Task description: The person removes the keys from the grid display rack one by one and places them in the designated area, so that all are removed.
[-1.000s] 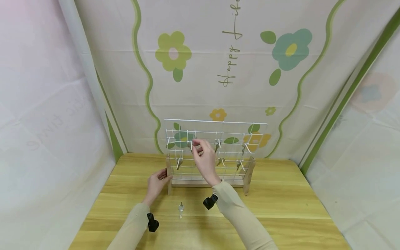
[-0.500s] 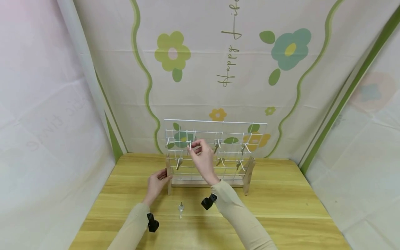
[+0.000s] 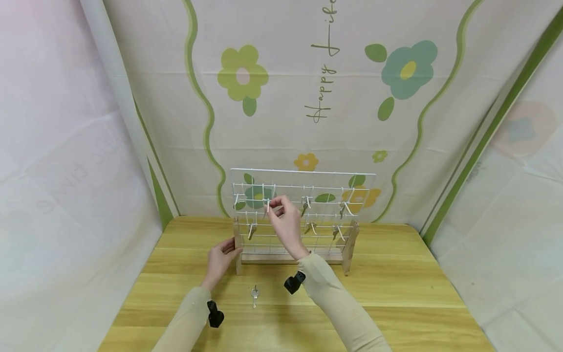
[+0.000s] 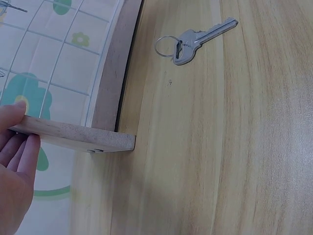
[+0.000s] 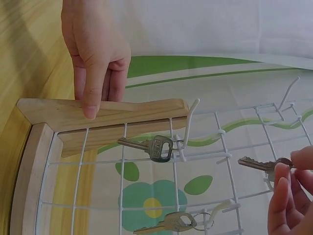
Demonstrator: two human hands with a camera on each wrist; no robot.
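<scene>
My left hand (image 3: 219, 261) grips the left wooden upright (image 5: 122, 111) of a white wire-grid rack (image 3: 303, 172), thumb on one side and fingers on the other. My right hand (image 3: 288, 226) is raised before the rack's upper row. Between its thumb and fingers it pinches a key (image 5: 259, 165), close to a white hook (image 3: 268, 205). Whether that key's ring is round the hook cannot be told, because the fingers cover it. Another silver key (image 4: 193, 45), with a ring through its head, lies on the table in front of the rack.
Several keys hang from other hooks, including a lower-left key (image 3: 251, 231) and an upper-right key (image 3: 343, 210). An upper-left hook (image 3: 236, 200) sticks out bare. The wooden table (image 3: 396, 293) is bounded by a flowered cloth (image 3: 281, 122) behind.
My right hand has shifted slightly left and down at the upper hook, then stayed nearly still. The left hand keeps its place on the upright, and the table key has not moved.
</scene>
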